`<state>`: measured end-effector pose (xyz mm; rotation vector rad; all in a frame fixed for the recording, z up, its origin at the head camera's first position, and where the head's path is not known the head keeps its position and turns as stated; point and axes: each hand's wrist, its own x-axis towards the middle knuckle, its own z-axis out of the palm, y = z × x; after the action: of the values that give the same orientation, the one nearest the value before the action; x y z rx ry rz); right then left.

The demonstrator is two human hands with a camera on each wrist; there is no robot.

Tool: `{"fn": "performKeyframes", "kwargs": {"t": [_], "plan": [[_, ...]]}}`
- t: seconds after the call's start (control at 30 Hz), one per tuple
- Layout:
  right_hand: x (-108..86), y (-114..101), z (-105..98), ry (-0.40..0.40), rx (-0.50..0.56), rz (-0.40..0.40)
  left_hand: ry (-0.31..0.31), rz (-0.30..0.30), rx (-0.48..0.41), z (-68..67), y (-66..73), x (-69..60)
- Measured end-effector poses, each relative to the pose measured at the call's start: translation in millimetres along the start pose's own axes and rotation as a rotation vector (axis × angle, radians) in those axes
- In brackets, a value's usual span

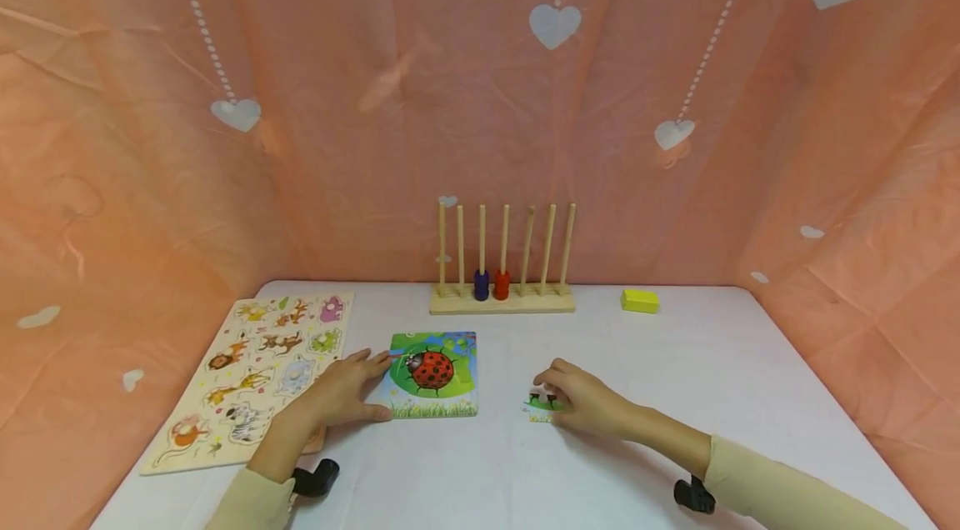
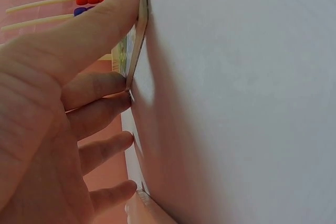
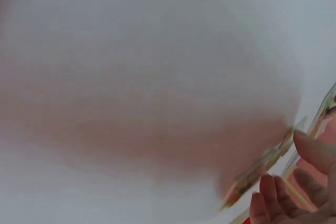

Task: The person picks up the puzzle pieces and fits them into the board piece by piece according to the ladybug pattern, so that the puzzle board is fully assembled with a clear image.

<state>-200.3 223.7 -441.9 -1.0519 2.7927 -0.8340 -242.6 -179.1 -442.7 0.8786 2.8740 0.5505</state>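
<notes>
A square ladybug picture board (image 1: 433, 376) lies flat on the white table. My left hand (image 1: 341, 392) is at its left side, the thumb by the lower left corner and the index finger near the upper left. In the left wrist view, the thumb (image 2: 100, 24) lies along the board's edge, with the other fingers fairly straight. To the right, my right hand (image 1: 592, 401) pinches a small flat picture piece (image 1: 542, 402) with green on it. In the right wrist view, this piece (image 3: 257, 171) is tilted between the thumb and fingers; its picture is mostly hidden.
At left lies a wooden animal peg puzzle (image 1: 258, 367), partly behind the left forearm. A wooden rod stand (image 1: 502, 304) with blue and red beads is at the back. Right of it lies a yellow block (image 1: 640, 301). A pink heart-patterned cloth (image 1: 465, 97) surrounds the table.
</notes>
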Motion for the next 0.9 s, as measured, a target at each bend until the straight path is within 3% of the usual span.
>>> {"fn": "performKeyframes", "kwargs": {"t": [0.23,0.9], "plan": [[-3.5,-3.5,7.0,0.058,0.003,0.000,0.003,-0.004,-0.013,1.3,-1.5,-1.5],[0.8,-4.8,7.3,0.023,0.028,0.080,0.020,0.020,-0.007,-1.3,3.0,-2.1]]}}
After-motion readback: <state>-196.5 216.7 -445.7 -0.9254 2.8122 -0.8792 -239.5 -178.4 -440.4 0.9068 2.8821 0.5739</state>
